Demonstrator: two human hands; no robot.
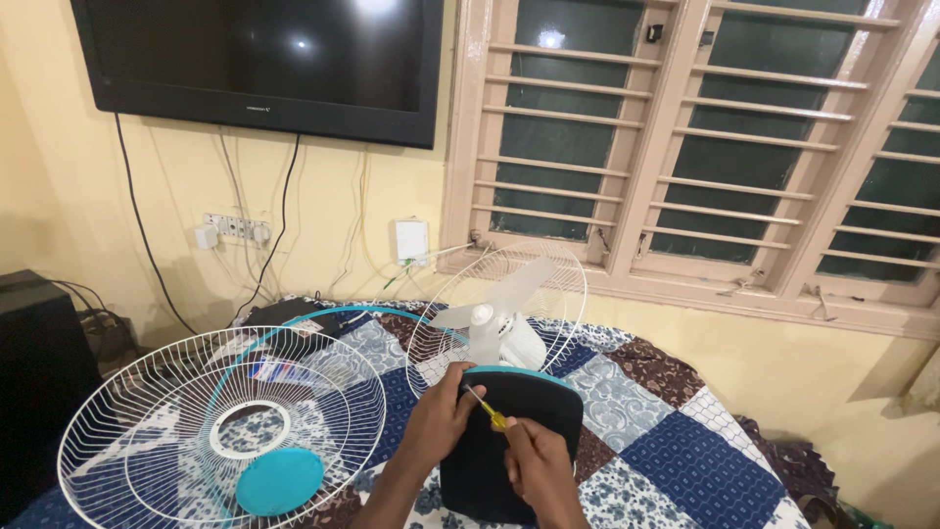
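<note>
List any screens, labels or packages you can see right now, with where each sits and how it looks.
Television screen: wall-mounted at upper left, wide black rectangle, switched off, glare spots on the glass.
Printed label: flat on the quilt, seen through the detached white fan guard; small strip in white, red and blue.
No packages visible.

Even, moderately bright indoor light from above produces glare spots on the dark television screen (264,49) and window glass (550,39), soft shadows, sharp central focus, and slight wide-angle bending toward frame edges.
</note>
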